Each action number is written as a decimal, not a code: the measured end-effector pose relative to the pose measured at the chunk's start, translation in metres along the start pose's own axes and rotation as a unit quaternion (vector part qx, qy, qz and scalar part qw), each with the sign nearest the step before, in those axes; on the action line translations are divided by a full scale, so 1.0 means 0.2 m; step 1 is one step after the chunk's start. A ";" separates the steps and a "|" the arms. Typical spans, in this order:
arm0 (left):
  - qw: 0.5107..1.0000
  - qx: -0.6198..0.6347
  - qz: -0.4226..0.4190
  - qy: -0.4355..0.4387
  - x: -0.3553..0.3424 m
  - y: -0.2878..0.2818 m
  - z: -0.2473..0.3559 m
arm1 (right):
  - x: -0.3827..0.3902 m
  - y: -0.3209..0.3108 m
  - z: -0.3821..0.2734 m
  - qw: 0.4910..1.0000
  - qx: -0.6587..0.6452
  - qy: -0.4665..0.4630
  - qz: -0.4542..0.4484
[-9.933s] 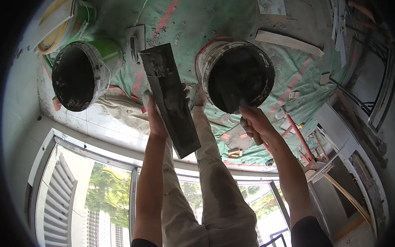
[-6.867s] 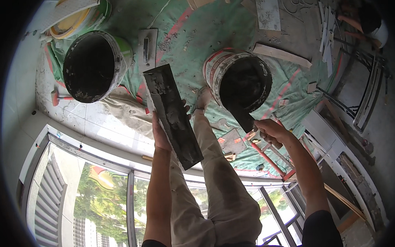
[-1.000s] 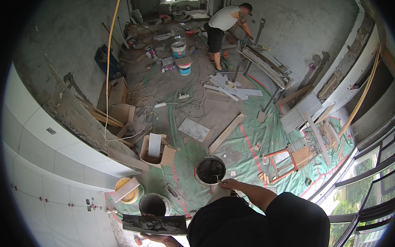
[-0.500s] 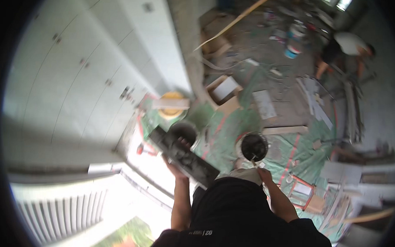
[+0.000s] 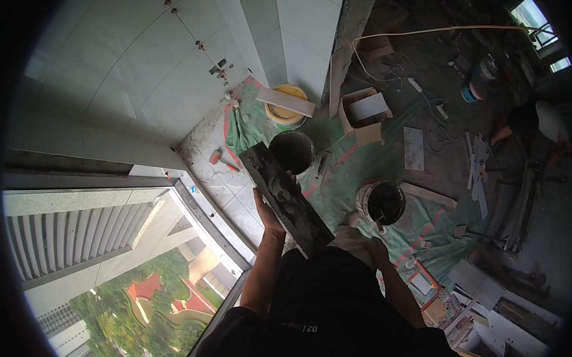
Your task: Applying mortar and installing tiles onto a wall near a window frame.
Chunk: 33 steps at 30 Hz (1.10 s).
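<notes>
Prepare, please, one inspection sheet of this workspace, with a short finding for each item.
Surface: green red-striped sheet beside pale floor tiles.
Job's things: dark-coated slab; bucket of dark mix with a handle sticking out.
Clutter: open cardboard box, red-headed mallet, pale strips.
Hands: left hand holds the slab; right hand is by the trousers, grip unclear.
Cables: pale cable near the box.
Surroundings: window at left; another person at far right.

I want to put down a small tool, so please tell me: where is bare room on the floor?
Floor tiles between the hammer and window frame look bare, as does the green sheet between the trowel and the right-hand bucket. Crowded: around the white strips and red frame at right.
</notes>
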<state>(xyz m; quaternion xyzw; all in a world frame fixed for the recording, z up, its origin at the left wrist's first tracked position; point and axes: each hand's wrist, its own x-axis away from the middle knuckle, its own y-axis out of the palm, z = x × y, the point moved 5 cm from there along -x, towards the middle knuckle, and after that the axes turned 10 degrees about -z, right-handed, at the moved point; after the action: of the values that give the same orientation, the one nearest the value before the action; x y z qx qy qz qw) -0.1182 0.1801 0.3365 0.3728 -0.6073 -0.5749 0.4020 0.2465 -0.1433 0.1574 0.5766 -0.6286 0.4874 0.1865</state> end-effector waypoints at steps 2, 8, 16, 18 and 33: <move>1.000 -0.023 0.004 0.010 0.03 -0.03 0.06 | 0.02 0.04 0.02 0.998 -0.061 -0.016 0.010; 0.996 -0.085 0.020 0.035 0.04 -0.06 0.19 | 0.11 -0.04 0.21 0.974 -0.142 -0.112 0.138; 0.997 -0.073 0.025 0.025 -0.04 -0.03 0.15 | 0.10 -0.04 0.16 0.944 -0.324 0.038 0.042; 0.994 -0.098 0.037 0.023 -0.06 -0.02 0.10 | 0.06 -0.03 0.07 0.970 -0.241 0.025 0.021; 0.996 -0.088 0.012 -0.026 -0.17 0.05 -0.28 | 0.00 -0.11 0.18 0.998 -0.034 -0.039 0.049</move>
<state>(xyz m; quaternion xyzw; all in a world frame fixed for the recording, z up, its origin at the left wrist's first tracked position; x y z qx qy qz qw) -0.0535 0.1894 0.3448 0.3141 -0.5691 -0.6307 0.4239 0.2785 -0.1705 0.1497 0.5573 -0.6786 0.4518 0.1573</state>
